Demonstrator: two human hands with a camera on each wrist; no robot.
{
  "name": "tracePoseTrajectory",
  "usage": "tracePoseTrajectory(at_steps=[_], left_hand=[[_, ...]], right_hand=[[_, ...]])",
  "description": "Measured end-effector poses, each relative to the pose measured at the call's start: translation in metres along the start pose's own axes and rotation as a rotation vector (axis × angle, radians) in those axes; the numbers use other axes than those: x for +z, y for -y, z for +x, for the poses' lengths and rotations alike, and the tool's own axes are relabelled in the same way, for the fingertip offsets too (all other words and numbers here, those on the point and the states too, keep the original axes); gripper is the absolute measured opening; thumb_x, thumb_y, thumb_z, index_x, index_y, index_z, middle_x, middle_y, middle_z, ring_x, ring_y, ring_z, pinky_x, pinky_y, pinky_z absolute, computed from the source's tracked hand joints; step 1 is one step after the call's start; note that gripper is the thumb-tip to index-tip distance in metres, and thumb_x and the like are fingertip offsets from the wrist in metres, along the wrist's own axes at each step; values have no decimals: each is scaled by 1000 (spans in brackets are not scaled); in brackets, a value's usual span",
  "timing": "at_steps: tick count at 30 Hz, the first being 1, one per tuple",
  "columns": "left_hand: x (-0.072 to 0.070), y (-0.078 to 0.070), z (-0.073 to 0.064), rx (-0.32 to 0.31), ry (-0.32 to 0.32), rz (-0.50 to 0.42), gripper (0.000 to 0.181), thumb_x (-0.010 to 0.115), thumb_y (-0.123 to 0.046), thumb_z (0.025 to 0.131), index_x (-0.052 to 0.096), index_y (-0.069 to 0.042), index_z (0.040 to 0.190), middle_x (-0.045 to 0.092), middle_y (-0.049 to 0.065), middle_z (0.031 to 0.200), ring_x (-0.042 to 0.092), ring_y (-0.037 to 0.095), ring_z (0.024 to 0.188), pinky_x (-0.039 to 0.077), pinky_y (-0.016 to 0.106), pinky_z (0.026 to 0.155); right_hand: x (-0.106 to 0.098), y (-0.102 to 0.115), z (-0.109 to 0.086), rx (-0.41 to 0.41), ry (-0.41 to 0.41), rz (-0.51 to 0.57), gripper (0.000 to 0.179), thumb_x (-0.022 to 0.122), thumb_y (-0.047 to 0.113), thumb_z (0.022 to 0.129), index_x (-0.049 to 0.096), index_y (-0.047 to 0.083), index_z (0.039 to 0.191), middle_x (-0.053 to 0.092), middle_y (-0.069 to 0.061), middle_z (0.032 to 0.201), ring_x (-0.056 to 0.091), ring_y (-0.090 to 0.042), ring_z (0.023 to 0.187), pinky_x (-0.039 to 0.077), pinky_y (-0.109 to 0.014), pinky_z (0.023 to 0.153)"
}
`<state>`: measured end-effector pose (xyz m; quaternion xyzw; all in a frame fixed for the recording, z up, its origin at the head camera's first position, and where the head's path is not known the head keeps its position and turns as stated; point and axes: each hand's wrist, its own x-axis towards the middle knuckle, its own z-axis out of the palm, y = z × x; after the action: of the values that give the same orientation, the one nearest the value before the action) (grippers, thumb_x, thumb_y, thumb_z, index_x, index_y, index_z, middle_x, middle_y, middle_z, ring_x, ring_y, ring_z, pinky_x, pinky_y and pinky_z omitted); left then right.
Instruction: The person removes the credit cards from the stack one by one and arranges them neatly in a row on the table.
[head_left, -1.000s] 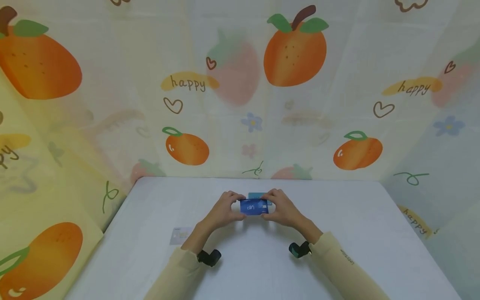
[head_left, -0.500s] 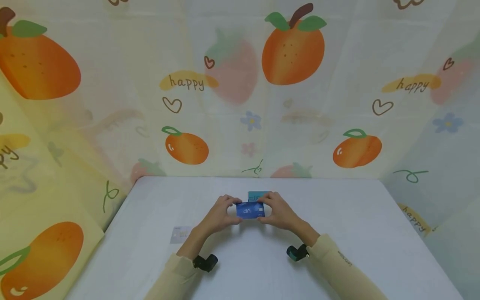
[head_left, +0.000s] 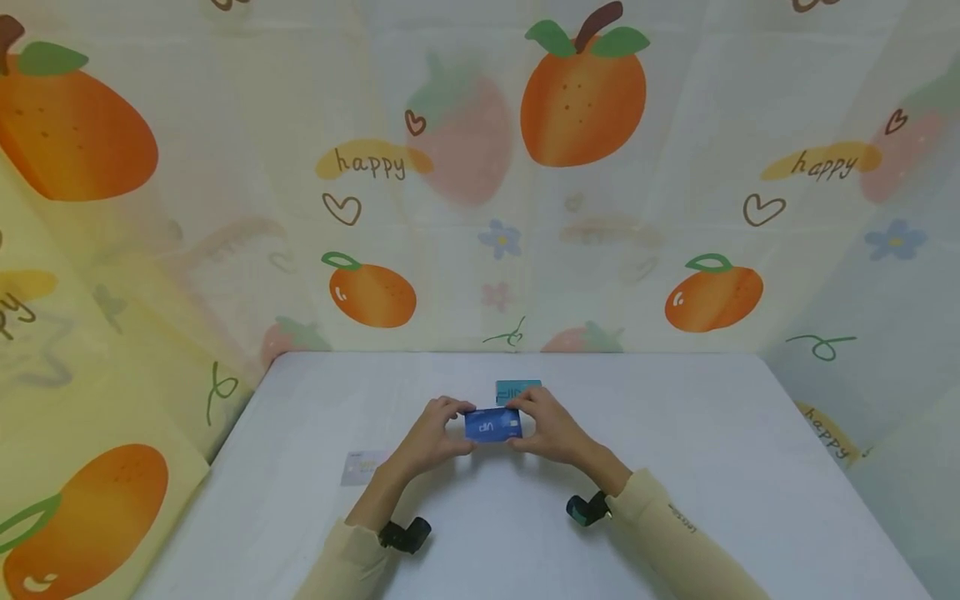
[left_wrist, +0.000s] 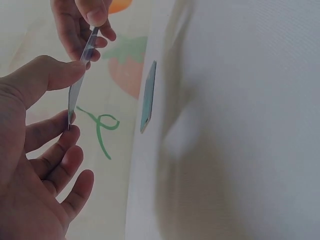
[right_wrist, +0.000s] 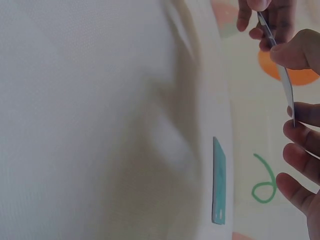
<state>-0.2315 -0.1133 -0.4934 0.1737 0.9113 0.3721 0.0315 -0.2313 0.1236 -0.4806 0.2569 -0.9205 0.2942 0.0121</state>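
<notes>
A blue card point(head_left: 491, 426) printed "VIP" is held up above the table between both hands. My left hand point(head_left: 433, 435) pinches its left end between thumb and fingers, and my right hand point(head_left: 553, 428) pinches the right end the same way. In the left wrist view the card point(left_wrist: 82, 75) appears nearly edge-on, and it looks slightly bowed in the right wrist view. Just behind the right hand a teal card point(head_left: 517, 390) lies on the table, its near edge partly covered by the fingers. A pale grey card point(head_left: 360, 468) lies beside the left forearm, which hides its right edge.
The white table point(head_left: 675, 433) extends around the hands to its back edge. Behind it hangs a cloth point(head_left: 465, 283) printed with oranges, strawberries and "happy". Each wrist wears a black camera, such as the left wrist camera point(head_left: 407, 535).
Both hands have moved the blue card a little left and nearer to me. More of the teal card shows now behind the right hand.
</notes>
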Motion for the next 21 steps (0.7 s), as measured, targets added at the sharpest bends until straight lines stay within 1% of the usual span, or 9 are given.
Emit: tracePoseTrajectory(at_steps=[7, 11, 16, 21], left_hand=[[0, 4, -7, -7, -18, -3, 50, 80, -22, 74, 64, -14, 121, 58, 7, 117, 52, 24, 109, 47, 44, 92], [-1, 8, -9, -11, -30, 9, 50, 81, -23, 74, 64, -14, 120, 59, 7, 116, 52, 23, 108, 47, 44, 92], [-3, 13, -13, -18, -40, 4, 50, 81, -22, 73, 65, -13, 119, 59, 6, 114, 53, 23, 106, 47, 43, 91], [-6, 16, -18, -22, -51, 2, 49, 82, -20, 71, 66, -14, 118, 60, 5, 112, 53, 21, 105, 47, 42, 90]], right_hand=[[5, 4, 3, -14, 26, -13, 51, 78, 24, 77, 64, 6, 123, 55, -6, 112, 51, -21, 106, 46, -43, 94], [9, 6, 7, -24, 32, -9, 51, 79, 24, 77, 64, 5, 122, 56, -7, 113, 52, -22, 108, 47, -44, 95], [15, 9, 8, -32, 31, 11, 51, 80, 24, 76, 65, 5, 121, 57, -7, 115, 53, -23, 110, 47, -44, 97], [20, 11, 9, -58, 26, 3, 51, 81, 24, 76, 65, 4, 120, 57, -7, 112, 52, -22, 107, 47, -43, 95]])
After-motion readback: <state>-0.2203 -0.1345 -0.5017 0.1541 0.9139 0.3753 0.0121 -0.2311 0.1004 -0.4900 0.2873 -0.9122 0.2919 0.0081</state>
